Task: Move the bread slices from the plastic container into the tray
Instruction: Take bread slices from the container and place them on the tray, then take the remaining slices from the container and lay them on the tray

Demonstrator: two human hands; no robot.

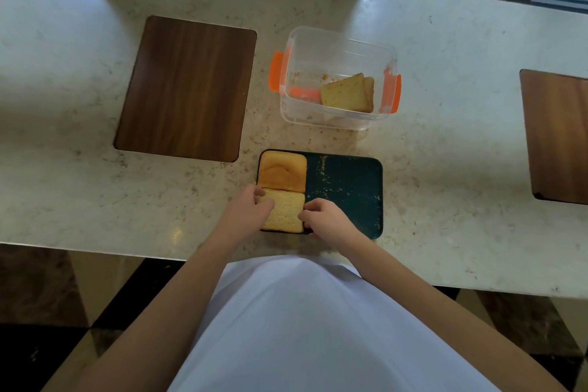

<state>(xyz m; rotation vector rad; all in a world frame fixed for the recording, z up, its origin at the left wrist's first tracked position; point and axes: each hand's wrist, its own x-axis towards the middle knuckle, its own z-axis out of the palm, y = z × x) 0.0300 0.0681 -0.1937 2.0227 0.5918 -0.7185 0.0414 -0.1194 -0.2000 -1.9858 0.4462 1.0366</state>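
A dark green tray [350, 188] lies near the counter's front edge. Two bread slices fill its left half: one at the far left corner [281, 170], another in the near left corner [286, 212]. My left hand [251, 210] pinches the near slice's left edge. My right hand [324, 219] touches its right edge with curled fingers. Beyond the tray stands a clear plastic container [337, 41] with orange clips. Inside it, a couple of bread slices [346, 94] lean against the right wall.
A brown wooden board [187, 86] lies to the left of the container. Another board [560, 134] sits at the right edge. Crumbs dot the marble counter [445, 137] between container and tray. The tray's right half holds only crumbs.
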